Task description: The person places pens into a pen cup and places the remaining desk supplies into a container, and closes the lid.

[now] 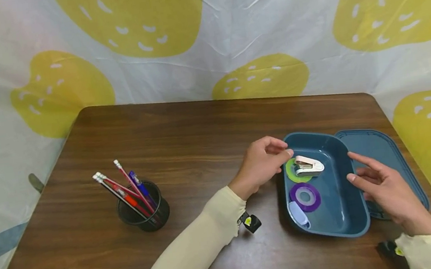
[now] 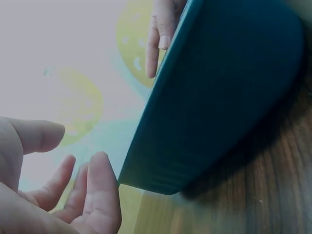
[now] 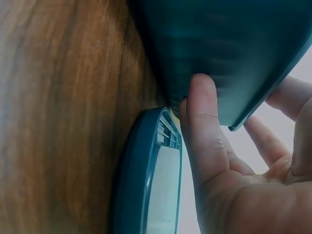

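Note:
A dark blue rectangular box (image 1: 337, 209) stands on the right of the table. Inside it, a small white stapler (image 1: 308, 166) lies over a green tape roll (image 1: 292, 174), beside a purple tape roll (image 1: 314, 201) and a small rounded light-blue object (image 1: 299, 215). My left hand (image 1: 262, 162) is at the box's far left rim, thumb and fingers apart with nothing between them; in the left wrist view its fingertips (image 2: 100, 168) are right by the rim. My right hand (image 1: 388, 189) holds the right wall, thumb over the rim and fingers (image 3: 204, 117) against the outside.
A matching blue lid (image 1: 385, 153) lies to the right of the box, partly overlapped by it. On the left stands a black mesh cup (image 1: 151, 222) with several pencils and pens (image 1: 130, 191). A fruit-patterned cloth (image 1: 251, 34) hangs behind the wooden table (image 1: 200, 141).

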The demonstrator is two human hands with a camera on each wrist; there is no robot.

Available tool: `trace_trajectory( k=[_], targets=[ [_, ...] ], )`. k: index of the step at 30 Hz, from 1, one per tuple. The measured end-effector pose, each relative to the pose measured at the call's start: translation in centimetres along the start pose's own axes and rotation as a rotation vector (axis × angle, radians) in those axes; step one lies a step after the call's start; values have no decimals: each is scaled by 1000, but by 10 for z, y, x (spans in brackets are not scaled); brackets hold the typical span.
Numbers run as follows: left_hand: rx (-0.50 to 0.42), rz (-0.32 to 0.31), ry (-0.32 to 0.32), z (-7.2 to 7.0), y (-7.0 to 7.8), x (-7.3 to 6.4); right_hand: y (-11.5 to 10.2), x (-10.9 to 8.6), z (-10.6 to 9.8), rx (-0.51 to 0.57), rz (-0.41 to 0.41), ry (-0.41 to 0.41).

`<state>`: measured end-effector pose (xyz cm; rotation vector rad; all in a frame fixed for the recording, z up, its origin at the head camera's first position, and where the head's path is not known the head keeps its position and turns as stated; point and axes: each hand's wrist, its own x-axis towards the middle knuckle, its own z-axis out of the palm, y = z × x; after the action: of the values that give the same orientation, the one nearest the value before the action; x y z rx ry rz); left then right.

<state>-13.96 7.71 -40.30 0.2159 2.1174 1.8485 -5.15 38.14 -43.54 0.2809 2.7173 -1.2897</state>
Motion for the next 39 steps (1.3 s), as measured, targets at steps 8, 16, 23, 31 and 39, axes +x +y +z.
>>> trace_trajectory(
  k=[8,16,23,31,39],
  targets=[
    [60,-34,15,-5,-7,-9,-1,-1,-7,23,-35,20],
    [29,-117,-10,-3,-17,-18,8,-2,-26,217,-86,14],
    [-24,-111,-35,1,-24,-20,28,-1,-49,422,-120,79],
    [-45,-103,-66,2,-28,-21,50,6,-73,223,-45,273],
    [-46,-73,-82,5,-32,-21,66,8,-87,-100,209,363]
  ],
)
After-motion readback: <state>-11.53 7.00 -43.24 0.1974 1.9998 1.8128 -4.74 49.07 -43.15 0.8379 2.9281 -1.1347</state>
